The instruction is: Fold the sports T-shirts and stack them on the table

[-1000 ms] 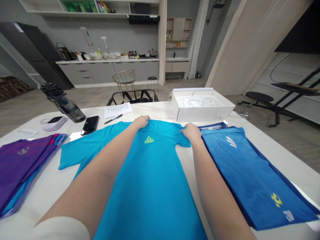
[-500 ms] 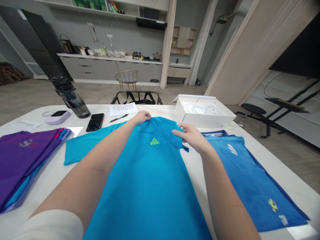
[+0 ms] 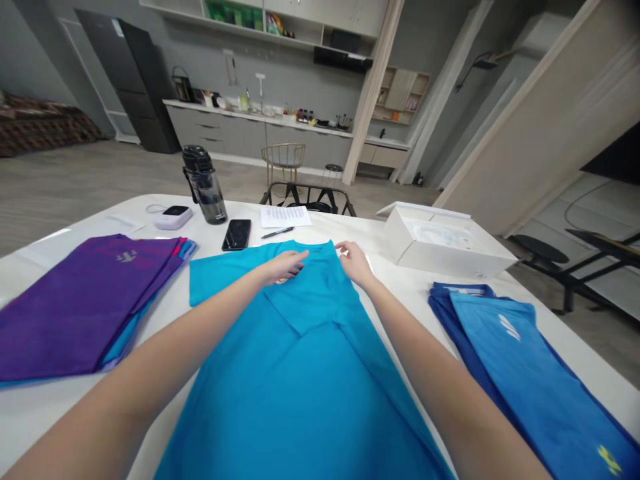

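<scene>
A bright blue T-shirt (image 3: 300, 373) is spread on the table in front of me, collar at the far end. Its right side is folded inward over the chest, and a crease crosses the upper front. The left sleeve (image 3: 215, 267) lies stretched out flat. My left hand (image 3: 284, 268) is open over the upper chest, thumb apart from the fingers; a small pale patch shows beneath it. At the right shoulder edge beside the collar, my right hand (image 3: 356, 264) has its fingers curled in a pinch at the fabric.
Folded purple shirts (image 3: 100, 287) are stacked at left, folded blue shirts (image 3: 530, 353) at right. Along the far side are a water bottle (image 3: 205, 190), a lilac device (image 3: 173, 219), a phone (image 3: 237, 235), a pen (image 3: 278, 233), a printed paper (image 3: 285, 216) and a white box (image 3: 445, 250).
The T-shirt's right side has been folded over, covering the chest logo. My left hand has moved down from the collar, my right hand to the shoulder edge. The camera view has shifted left.
</scene>
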Demonstrator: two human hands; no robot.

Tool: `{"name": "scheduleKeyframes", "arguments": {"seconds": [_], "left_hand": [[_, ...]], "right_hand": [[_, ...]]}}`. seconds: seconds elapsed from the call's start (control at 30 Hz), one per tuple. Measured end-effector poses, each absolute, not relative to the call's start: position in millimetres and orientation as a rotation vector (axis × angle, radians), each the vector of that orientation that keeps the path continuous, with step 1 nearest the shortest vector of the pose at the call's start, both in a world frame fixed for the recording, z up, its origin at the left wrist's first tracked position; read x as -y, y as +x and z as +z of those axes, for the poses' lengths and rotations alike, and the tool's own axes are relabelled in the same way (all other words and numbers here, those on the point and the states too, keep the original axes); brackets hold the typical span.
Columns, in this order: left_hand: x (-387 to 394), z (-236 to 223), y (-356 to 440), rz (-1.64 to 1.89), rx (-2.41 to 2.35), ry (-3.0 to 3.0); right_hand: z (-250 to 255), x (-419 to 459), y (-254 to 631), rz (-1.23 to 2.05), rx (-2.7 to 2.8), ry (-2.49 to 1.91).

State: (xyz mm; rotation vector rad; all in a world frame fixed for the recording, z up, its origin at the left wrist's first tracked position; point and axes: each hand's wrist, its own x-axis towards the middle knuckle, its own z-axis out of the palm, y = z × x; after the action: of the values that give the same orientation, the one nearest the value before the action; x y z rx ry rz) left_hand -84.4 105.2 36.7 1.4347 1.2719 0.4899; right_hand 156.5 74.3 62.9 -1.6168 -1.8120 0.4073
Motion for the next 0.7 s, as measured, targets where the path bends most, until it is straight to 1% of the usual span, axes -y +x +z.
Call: {"name": "scheduleKeyframes", "arguments": {"seconds": [0.03,0.1,0.17,0.27,0.33,0.4,0.53,0.63,0.7], "left_hand": [[-97.3,36.3,-89.4,0.471,-1.342,1.544],[-84.6,36.2,-93.4,0.445,-1.507,1.766],[-75.3,35.5,-92.4,0.372,-1.638,1.93],[-63.2,32.0,-90.4,0.292,-1.669,2.067],[-54.0,30.8,-91.0,0.38,-1.619,2.118],[-44.6,34.7,-92.5,0.552,-1.549,2.123],[-38.8,64.6,-96.6,0.805,-1.398,2.135],[-56.1,90.6,-105.1,0.871,-1.458,2.147],[-72.6,96.6,-114.5,0.821,-1.563,2.135]], "right_hand": [[55.7,-87.5,163.6,0.333,1.893,-1.661],[45.3,-110.7,171.2,0.289,1.984,-1.77],[38.5,-128.3,170.4,0.321,1.998,-1.868],[31.2,-144.4,162.4,0.386,1.971,-1.942],[27.7,-150.1,159.0,0.387,1.969,-1.918],[26.4,-154.2,159.3,0.368,1.945,-1.863],[33.1,-163.6,166.5,0.404,1.814,-1.754],[40.6,-171.2,169.1,0.412,1.77,-1.719],[41.9,-173.1,167.3,0.365,1.789,-1.742]]}}
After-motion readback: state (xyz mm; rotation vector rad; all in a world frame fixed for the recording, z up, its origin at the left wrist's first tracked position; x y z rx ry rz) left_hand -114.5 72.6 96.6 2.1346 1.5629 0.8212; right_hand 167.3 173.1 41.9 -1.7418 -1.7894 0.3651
